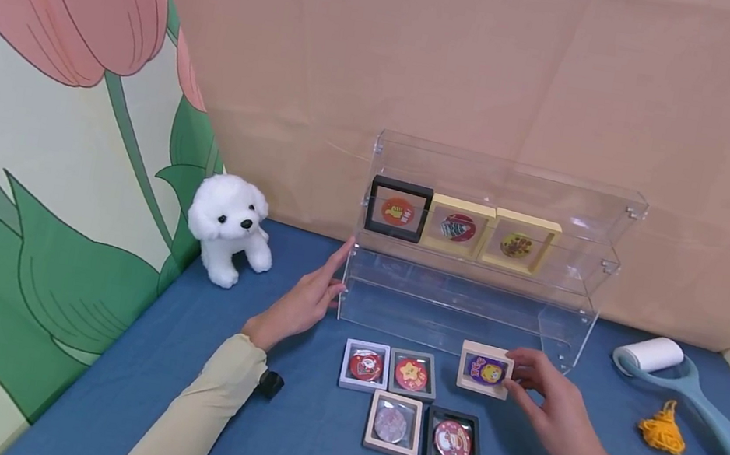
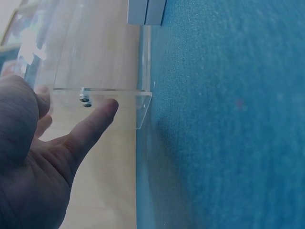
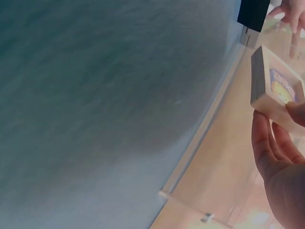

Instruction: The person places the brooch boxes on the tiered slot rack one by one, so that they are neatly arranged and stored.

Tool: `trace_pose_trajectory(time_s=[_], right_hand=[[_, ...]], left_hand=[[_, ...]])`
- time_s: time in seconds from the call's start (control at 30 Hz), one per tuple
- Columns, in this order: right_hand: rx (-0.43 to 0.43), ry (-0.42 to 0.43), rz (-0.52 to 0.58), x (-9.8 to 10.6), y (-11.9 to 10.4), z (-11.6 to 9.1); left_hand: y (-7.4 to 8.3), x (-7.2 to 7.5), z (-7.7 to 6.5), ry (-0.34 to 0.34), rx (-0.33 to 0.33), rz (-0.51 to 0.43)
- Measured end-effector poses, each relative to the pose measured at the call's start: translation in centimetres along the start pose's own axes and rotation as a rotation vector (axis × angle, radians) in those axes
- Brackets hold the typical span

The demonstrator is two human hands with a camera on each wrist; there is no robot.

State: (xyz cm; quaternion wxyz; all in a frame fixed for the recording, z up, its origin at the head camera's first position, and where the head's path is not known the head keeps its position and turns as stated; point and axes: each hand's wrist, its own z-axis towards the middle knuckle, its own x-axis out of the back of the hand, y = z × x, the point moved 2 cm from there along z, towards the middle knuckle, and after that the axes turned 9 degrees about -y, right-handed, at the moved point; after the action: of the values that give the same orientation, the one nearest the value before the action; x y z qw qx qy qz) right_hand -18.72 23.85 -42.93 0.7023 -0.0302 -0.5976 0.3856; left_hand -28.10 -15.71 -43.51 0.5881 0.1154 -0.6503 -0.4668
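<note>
A clear acrylic display rack (image 1: 451,315) stands at the back of the blue cloth. On its middle tier sit a black-framed badge (image 1: 399,211) and two cream-framed badges (image 1: 457,227). My left hand (image 1: 308,298) rests at the rack's left side, fingers extended along the side panel; the left wrist view shows the thumb (image 2: 97,121) close to the panel's metal screws. Between thumb and fingers, my right hand (image 1: 551,405) pinches a light-framed badge (image 1: 485,370) with a purple and yellow picture, in front of the rack's lower right part. In the right wrist view this frame (image 3: 274,90) is tilted.
In front of the rack lie a white-framed badge (image 1: 365,366), a grey-framed one (image 1: 413,375), a beige-framed one (image 1: 394,424) and a black-framed one (image 1: 454,441). A white plush dog (image 1: 230,227) sits left; a lint roller (image 1: 701,396) and orange yarn (image 1: 663,429) lie right.
</note>
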Motion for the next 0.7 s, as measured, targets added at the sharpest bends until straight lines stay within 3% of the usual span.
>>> trace_pose_trajectory(time_s=[0.7], right_hand=[[0.122,0.103,-0.004,-0.6,-4.1,3.8]], left_hand=[[0.1,0.1,0.0,-0.011,0.017,-0.013]])
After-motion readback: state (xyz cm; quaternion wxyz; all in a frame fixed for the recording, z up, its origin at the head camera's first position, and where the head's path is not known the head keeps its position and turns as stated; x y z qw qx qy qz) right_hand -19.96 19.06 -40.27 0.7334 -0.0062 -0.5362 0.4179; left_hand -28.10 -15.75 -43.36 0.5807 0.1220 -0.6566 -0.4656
